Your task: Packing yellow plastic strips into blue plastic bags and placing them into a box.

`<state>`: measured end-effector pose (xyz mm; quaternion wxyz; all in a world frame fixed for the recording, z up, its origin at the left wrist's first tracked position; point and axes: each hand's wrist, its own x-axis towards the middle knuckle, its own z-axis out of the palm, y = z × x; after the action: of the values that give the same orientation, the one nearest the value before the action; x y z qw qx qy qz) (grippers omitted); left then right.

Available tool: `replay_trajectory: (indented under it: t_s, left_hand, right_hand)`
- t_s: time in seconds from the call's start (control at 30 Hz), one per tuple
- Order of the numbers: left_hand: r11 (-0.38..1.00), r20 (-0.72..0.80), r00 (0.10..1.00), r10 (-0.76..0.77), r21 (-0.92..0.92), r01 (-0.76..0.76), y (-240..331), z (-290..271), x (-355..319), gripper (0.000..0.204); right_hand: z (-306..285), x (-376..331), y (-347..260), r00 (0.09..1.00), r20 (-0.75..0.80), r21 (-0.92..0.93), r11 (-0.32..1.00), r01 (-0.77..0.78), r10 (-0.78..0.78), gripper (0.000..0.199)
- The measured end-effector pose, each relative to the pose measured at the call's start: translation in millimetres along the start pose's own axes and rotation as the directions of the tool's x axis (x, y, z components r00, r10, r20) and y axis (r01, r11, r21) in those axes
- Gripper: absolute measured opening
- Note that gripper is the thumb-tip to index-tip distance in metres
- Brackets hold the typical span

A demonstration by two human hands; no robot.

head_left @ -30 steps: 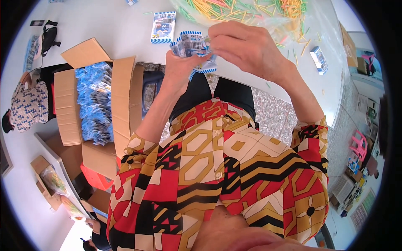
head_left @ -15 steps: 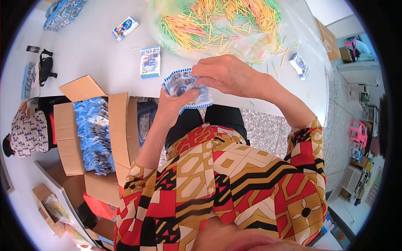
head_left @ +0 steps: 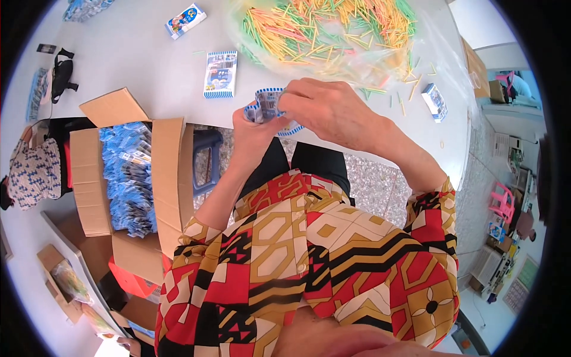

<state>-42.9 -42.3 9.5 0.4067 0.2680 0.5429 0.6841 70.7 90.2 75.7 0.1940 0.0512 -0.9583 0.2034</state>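
Left: a carton (head_left: 90, 184) of packets (head_left: 126, 178) stands beside the table (head_left: 143, 65). Centre: the left hand (head_left: 253, 134) grasps a pouch (head_left: 267, 104) at the table's near edge; the right hand (head_left: 324, 110) meets it, fingertips hidden, so whether they pinch cannot be told. A slack left grip could let the pouch slip off that edge; hard pulling could tear it. Room is narrow below the box (head_left: 220, 74), and sticks (head_left: 389, 24) bound the far side.

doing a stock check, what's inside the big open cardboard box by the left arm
Blue and white packets crowd the cardboard box. The upper ones cover whatever lies beneath, so the bottom can't be seen.
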Motion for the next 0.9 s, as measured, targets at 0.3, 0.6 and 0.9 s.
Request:
replay_trajectory:
  t_s: [0.3, 0.6, 0.9]
  left_hand:
    - [1.0, -0.048, 0.999, -0.005, -0.002, 0.005, -17, -3, 5, 0.016]
    - [0.999, -0.105, 0.993, -0.049, -0.03, 0.046, -5, -2, 4, 0.019]
    - [0.995, -0.223, 0.974, -0.047, -0.092, 0.027, 0, -13, -2, 0.027]
  right_hand:
    - [9, -3, 8, 0.998, 0.027, -0.006, 0.999, -0.053, 0.053, 0.013]
    - [0, 7, 31, 0.922, 0.018, 0.479, 0.806, -0.347, 0.386, 0.008]
    - [62, 27, 143, 0.881, -0.165, 0.202, 0.89, -0.409, 0.443, 0.024]
